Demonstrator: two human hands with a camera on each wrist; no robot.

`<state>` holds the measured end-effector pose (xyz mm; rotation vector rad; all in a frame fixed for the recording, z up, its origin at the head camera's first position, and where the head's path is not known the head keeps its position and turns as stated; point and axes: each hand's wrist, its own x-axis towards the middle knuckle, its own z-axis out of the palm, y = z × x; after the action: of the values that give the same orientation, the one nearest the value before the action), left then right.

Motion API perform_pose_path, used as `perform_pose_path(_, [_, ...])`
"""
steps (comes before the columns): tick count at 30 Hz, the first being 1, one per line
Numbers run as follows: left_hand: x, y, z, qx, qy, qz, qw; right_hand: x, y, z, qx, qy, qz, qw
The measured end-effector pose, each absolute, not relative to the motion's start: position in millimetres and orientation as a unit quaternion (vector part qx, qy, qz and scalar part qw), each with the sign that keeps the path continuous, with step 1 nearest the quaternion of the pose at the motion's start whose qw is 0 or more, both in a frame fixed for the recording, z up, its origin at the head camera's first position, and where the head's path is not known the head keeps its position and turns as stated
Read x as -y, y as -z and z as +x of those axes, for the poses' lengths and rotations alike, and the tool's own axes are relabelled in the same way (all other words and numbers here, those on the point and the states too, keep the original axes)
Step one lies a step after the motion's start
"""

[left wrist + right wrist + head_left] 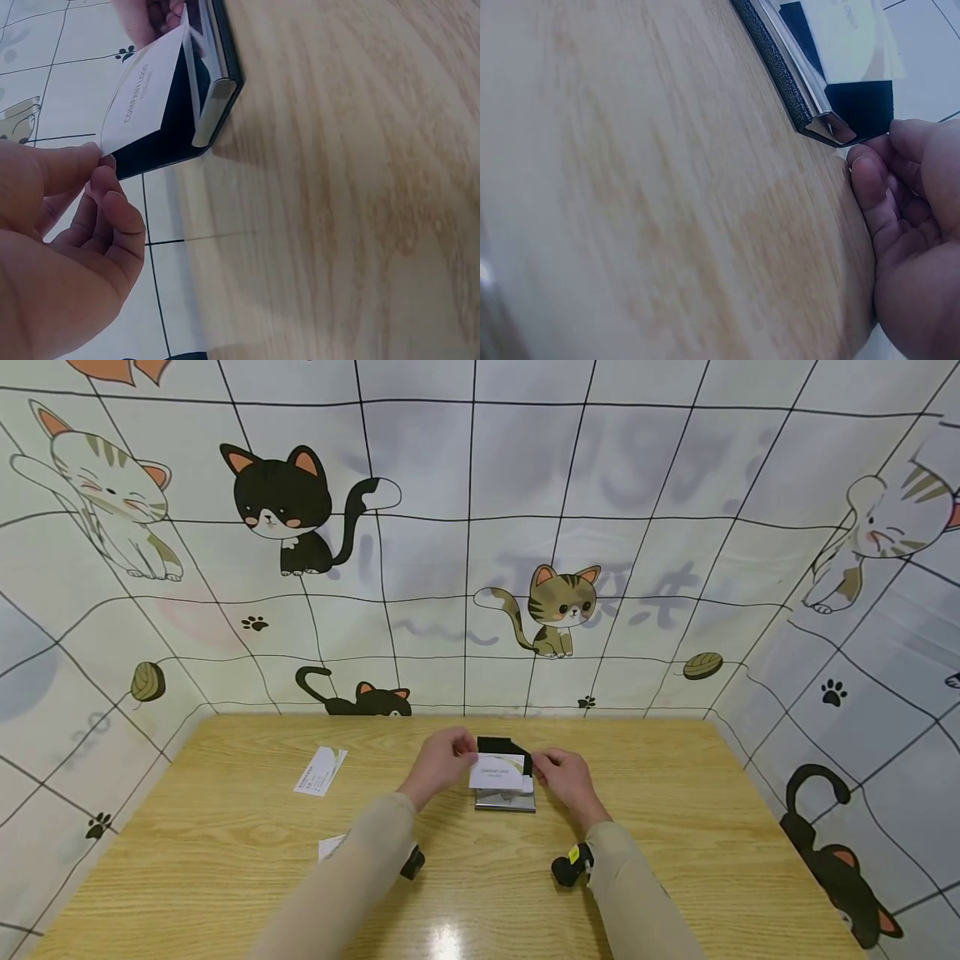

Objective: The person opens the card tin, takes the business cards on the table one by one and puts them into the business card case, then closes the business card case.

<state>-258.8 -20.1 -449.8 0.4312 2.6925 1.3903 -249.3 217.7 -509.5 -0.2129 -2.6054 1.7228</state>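
A card case with a metal frame (506, 807) lies open on the table, its black flap (495, 744) standing up at the far side. Over it leans a white business card (497, 770), printed with "COMPANY LOGO" (137, 97). My left hand (442, 764) pinches this card at its left edge between thumb and fingers. At the right, the fingers of my right hand (566, 778) pinch the edge of the dark flap (862, 105). Part of the case's inside is hidden behind the card.
Toward the left of the wooden table (240, 860) lie some printed cards (321, 771). Another white card (330, 846) shows partly from under my left forearm. A cloth wall with printed cats (285, 510) rises behind the table's far edge.
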Motion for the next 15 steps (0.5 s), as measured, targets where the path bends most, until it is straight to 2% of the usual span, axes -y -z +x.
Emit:
perform_pose_path(7, [13.7, 457.9, -261.7, -0.886, -0.442, 0.132, 0.043, -218.0, 509.8, -249.2, 0.833, -0.549, -0.068, 0.007])
perform_pose_path(15, [5.1, 468.5, -265.5, -0.894, -0.426, 0.141, 0.007, -217.4, 508.9, -248.4, 0.833, -0.549, -0.069, 0.009])
